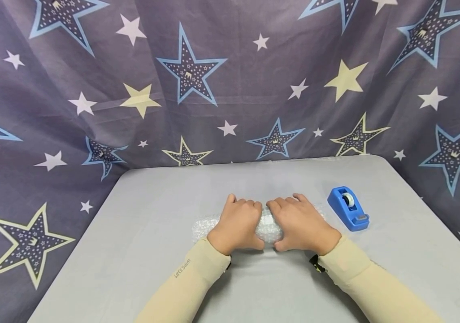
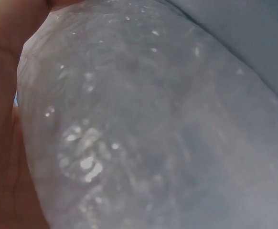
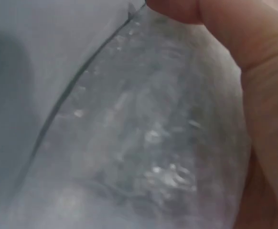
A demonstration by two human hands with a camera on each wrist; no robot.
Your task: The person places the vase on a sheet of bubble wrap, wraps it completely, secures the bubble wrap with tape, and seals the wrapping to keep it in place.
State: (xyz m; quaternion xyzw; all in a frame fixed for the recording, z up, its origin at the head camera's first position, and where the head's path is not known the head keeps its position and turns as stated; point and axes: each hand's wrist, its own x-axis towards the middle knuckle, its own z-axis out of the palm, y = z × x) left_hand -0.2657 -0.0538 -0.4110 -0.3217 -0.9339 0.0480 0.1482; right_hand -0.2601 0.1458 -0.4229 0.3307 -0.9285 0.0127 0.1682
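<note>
A roll of clear bubble wrap [image 1: 269,228] lies crosswise on the table, its ends showing beyond both hands. My left hand [image 1: 239,224] grips it left of the middle, thumb on the near side and fingers over the far side. Close beside it, my right hand [image 1: 299,223] grips the roll in the same way, and a short stretch of wrap shows between the two thumbs. In the left wrist view the shiny bubble wrap [image 2: 144,124] fills most of the picture beside the palm. The right wrist view shows the wrap [image 3: 144,124] under the thumb. Whatever is inside is hidden.
A blue tape dispenser [image 1: 348,209] with a roll of tape stands on the table to the right of the right hand. The grey-covered table [image 1: 141,269] reaches back to a dark curtain [image 1: 222,134] printed with stars.
</note>
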